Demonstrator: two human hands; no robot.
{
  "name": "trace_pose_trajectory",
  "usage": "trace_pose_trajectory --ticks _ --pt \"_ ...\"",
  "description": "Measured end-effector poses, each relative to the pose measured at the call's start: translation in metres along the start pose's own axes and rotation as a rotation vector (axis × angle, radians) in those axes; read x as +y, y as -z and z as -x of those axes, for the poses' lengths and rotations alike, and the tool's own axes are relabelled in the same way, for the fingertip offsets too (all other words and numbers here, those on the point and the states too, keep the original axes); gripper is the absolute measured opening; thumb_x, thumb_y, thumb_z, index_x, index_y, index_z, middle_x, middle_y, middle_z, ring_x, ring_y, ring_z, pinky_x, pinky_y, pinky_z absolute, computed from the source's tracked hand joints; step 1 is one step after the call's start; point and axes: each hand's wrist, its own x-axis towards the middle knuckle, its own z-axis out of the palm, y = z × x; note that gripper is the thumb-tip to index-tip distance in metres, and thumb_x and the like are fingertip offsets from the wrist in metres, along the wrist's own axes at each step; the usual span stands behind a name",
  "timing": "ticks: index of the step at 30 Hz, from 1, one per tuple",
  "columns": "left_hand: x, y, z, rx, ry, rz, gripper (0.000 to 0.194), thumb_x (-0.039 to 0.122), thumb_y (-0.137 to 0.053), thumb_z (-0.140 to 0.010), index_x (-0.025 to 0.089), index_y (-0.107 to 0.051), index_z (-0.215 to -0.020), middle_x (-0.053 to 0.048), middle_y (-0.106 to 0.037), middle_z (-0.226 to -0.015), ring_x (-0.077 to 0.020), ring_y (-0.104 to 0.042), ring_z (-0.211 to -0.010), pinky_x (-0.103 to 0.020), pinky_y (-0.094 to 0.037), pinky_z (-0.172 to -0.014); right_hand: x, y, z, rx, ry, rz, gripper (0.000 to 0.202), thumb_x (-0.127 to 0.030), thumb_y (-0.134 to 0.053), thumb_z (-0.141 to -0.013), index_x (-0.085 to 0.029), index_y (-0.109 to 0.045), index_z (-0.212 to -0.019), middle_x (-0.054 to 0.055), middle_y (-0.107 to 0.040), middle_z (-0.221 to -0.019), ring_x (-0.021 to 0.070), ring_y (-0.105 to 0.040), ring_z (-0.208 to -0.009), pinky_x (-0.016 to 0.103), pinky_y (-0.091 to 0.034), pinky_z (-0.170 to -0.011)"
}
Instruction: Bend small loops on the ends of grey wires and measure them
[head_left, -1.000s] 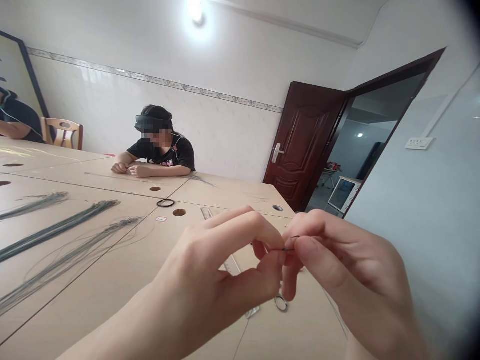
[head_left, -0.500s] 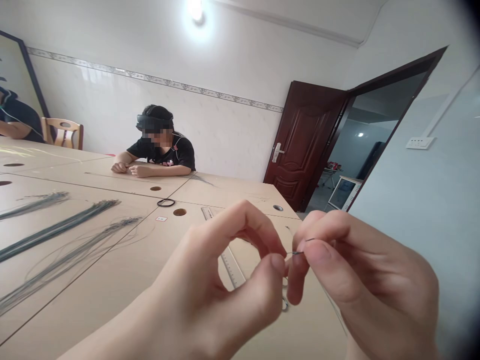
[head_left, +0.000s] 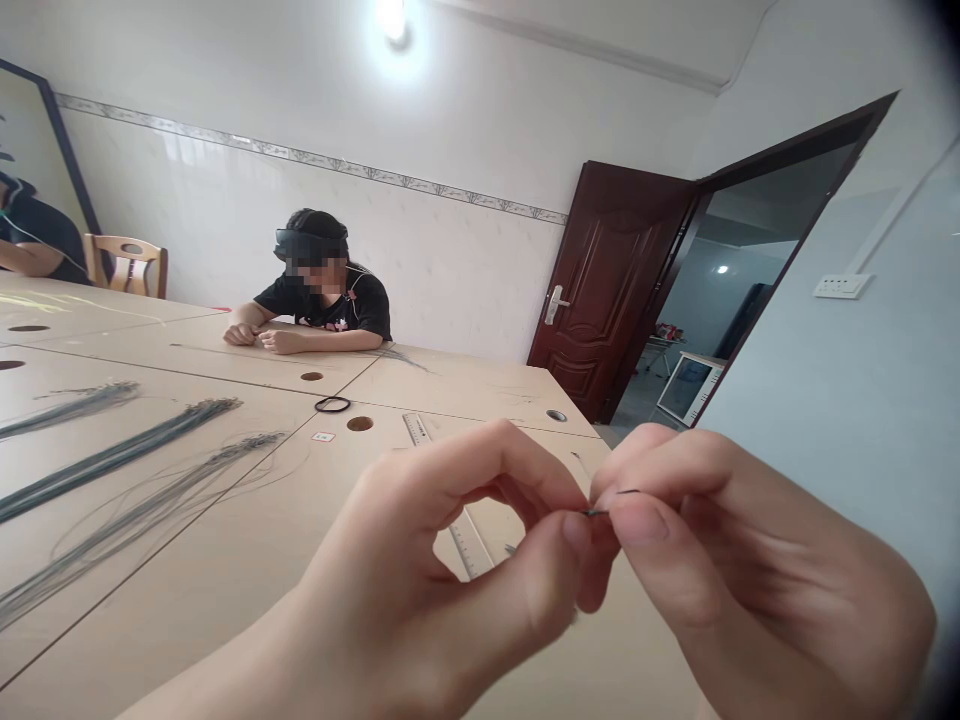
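Between my fingertips is a short stretch of thin dark wire (head_left: 595,513). My left hand (head_left: 465,560) pinches one side of it with thumb and index finger, curled into a ring shape. The thumb and index finger of my right hand (head_left: 735,560) are closed on the other side, and a dark end sticks up above that thumb. Both hands' fingertips nearly touch. Behind my left hand a clear ruler (head_left: 469,545) lies on the table, partly covered. Most of the wire is hidden by my fingers.
Several bundles of thin grey wires (head_left: 142,455) lie on the table (head_left: 247,590) at the left. Near the middle are a black ring (head_left: 332,404), a small label (head_left: 323,437) and a round table hole (head_left: 360,424). A person (head_left: 322,290) sits across; another sits far left.
Both hands have shifted slightly right and down, with the fingertips closer together. Less of the wire shows between them. The looped metal piece below them is now mostly hidden.
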Motion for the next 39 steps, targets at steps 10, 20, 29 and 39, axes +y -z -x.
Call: trace_pose_trajectory --ticks 10,20,29,39 --pt "0.0024 -0.0006 -0.0002 0.035 -0.030 -0.020 0.016 0.004 -0.057 -0.080 0.018 -0.059 -0.075 0.007 -0.062 -0.063 -0.0045 -0.056 -0.057 -0.010 -0.047 -0.053 0.0070 -0.0005 0.0013 0.011 0.061 -0.003 0.016 -0.018 -0.059 -0.083 -0.021 -0.056 -0.067 -0.005 -0.056 -0.058 0.0078 -0.053 -0.051 0.019 -0.043 -0.046" --pt "-0.0002 0.0017 0.0035 0.021 -0.054 -0.025 0.016 0.006 -0.057 -0.082 0.021 -0.058 -0.078 0.007 -0.060 -0.066 -0.0060 -0.056 -0.060 -0.013 -0.047 -0.055 0.0071 0.0006 0.0006 -0.006 0.057 -0.012 0.015 -0.021 -0.060 -0.083 -0.021 -0.057 -0.068 -0.005 -0.057 -0.057 0.0072 -0.052 -0.049 0.018 -0.041 -0.042" --pt "0.0024 0.0001 0.0026 0.056 -0.070 -0.013 0.017 0.004 -0.058 -0.080 0.020 -0.059 -0.074 0.007 -0.060 -0.063 -0.0057 -0.054 -0.056 -0.013 -0.046 -0.052 0.0049 -0.0010 0.0026 0.013 0.007 -0.029 0.015 -0.021 -0.060 -0.084 -0.021 -0.058 -0.069 -0.004 -0.057 -0.058 0.0079 -0.054 -0.050 0.018 -0.040 -0.041" --pt "0.0045 0.0002 -0.0008 0.056 -0.041 -0.009 0.018 0.002 -0.057 -0.078 0.019 -0.062 -0.074 0.006 -0.062 -0.063 -0.0069 -0.057 -0.056 -0.013 -0.048 -0.052 0.0080 0.0007 0.0007 -0.006 0.049 -0.024 0.014 -0.020 -0.060 -0.084 -0.021 -0.059 -0.069 -0.004 -0.057 -0.057 0.0085 -0.053 -0.048 0.018 -0.042 -0.040"
